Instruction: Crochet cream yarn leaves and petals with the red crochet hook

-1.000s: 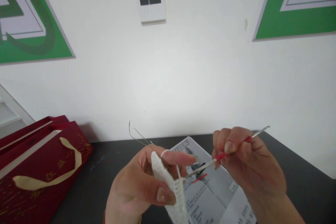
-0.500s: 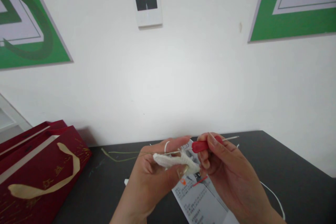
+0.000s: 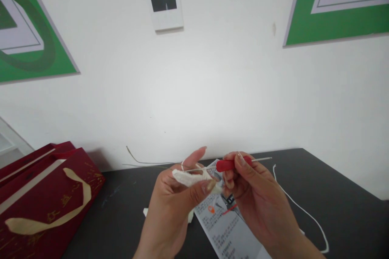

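My left hand (image 3: 170, 206) pinches a small white crocheted piece (image 3: 190, 177) between thumb and fingers, its index finger raised with white yarn (image 3: 182, 166) looped over it. In my right hand (image 3: 263, 196) is a crochet hook (image 3: 224, 165) with a red handle, held between thumb and fingers. The hook's thin metal shaft points left and lies along the upper edge of the white piece; its tip is too small to make out. Two thin greenish wires (image 3: 146, 162) stick out leftward beyond my left hand.
A printed leaflet (image 3: 221, 230) lies on the dark table (image 3: 121, 210) beneath my hands. White yarn (image 3: 304, 210) trails across the table at right. Dark red gift bags (image 3: 73, 178) with cream ribbon stand at left. The white wall behind carries a switch panel (image 3: 166, 10) and green-bordered posters.
My left index finger has lifted higher. The hook and both hands have shifted slightly left in view. The wires' ends now spread further apart, and more of the trailing yarn shows at right.
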Tool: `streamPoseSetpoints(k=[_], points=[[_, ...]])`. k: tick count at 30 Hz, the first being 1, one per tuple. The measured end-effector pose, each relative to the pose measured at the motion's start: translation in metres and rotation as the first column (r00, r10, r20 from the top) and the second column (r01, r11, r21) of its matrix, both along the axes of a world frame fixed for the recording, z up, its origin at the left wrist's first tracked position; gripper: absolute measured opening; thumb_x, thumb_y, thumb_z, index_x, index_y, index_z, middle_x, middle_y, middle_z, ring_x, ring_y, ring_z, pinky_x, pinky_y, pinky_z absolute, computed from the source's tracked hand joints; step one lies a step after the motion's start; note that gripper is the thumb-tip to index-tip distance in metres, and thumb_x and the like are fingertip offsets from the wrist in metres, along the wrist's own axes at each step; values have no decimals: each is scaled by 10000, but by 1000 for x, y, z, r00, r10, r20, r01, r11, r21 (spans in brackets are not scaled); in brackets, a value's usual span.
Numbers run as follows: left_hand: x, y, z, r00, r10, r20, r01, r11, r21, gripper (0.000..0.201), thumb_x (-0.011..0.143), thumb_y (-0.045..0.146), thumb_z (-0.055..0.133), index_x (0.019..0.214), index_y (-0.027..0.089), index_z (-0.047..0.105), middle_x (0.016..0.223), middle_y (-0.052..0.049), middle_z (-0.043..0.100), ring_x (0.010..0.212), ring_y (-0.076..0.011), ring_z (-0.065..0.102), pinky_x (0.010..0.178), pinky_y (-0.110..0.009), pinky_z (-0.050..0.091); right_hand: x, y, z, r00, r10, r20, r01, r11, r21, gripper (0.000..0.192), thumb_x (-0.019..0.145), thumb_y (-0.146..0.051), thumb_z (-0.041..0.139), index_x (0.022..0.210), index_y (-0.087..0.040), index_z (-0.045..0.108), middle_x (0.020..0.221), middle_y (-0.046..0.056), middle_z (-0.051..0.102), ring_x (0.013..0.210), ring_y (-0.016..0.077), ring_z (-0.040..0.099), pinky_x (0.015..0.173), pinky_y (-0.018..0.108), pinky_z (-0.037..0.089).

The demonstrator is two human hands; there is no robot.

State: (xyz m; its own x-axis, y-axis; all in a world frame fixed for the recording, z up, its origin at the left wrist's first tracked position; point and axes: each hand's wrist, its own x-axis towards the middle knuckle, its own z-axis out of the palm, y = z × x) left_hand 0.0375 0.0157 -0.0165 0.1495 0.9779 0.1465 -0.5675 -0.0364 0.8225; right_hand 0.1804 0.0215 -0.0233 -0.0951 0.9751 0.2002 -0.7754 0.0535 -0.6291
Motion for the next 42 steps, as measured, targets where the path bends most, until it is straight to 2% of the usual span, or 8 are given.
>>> streamPoseSetpoints(k=[10,16,20,24,28,34,38,42], points=[[-1,-9,10,999,8,32,-7,1000,-6,567,658,85,813,1154,337,700,829,13,712,681,-106,671,651,-191,524,-3,1,-2,997,80,-21,-80,997,5,166,838,-272,696,779,-122,735,612,-1,670,497,72,607,508,155,546],[-5,-1,4,992,-124,-15,125,990,64,323,664,117,816,957,249,783,842,-23,770,742,-141,705,723,-213,531,-1,5,0,990,118,-72,-120,993,-21,179,832,-276,703,779,-107,731,597,-1,673,493,74,612,496,160,555],[-20,5,1,980,-195,-36,198,969,147,333,637,168,825,965,210,786,994,-53,737,894,-200,676,807,-265,505,1,8,-1,988,132,-82,-136,990,-48,179,810,-272,722,741,-107,724,552,-7,665,455,74,606,477,160,546],[-32,14,-2,941,-327,-87,337,928,161,345,587,257,821,925,188,794,885,-58,653,768,-171,603,671,-254,458,0,12,-5,959,231,-163,-252,960,-122,187,775,-265,746,689,-105,702,505,-25,616,426,55,554,450,145,501],[-37,28,-15,910,-391,-139,413,890,196,202,552,397,813,686,248,786,637,-21,518,570,-142,472,526,-264,358,-1,15,-8,899,373,-229,-412,899,-149,174,751,-231,741,659,-93,687,459,-44,521,399,38,462,408,124,433],[-45,43,-25,837,-415,-356,467,881,70,360,581,276,855,913,169,766,636,-3,534,524,-107,431,501,-243,283,0,18,-13,859,464,-215,-493,864,-104,183,764,-230,704,634,-105,676,450,-53,470,378,35,357,415,141,399],[-49,43,-16,795,-366,-483,433,901,31,66,704,149,780,686,118,725,639,-20,566,584,-115,447,553,-253,289,2,19,-12,841,486,-235,-520,847,-110,178,761,-219,689,635,-95,676,423,-66,420,359,29,318,370,126,314],[-47,40,-10,852,-300,-430,356,933,55,232,709,195,780,519,136,660,565,-6,519,550,-113,403,536,-263,281,4,18,-9,832,496,-247,-531,842,-98,177,759,-211,689,632,-90,670,429,-64,417,355,23,305,365,124,290]])
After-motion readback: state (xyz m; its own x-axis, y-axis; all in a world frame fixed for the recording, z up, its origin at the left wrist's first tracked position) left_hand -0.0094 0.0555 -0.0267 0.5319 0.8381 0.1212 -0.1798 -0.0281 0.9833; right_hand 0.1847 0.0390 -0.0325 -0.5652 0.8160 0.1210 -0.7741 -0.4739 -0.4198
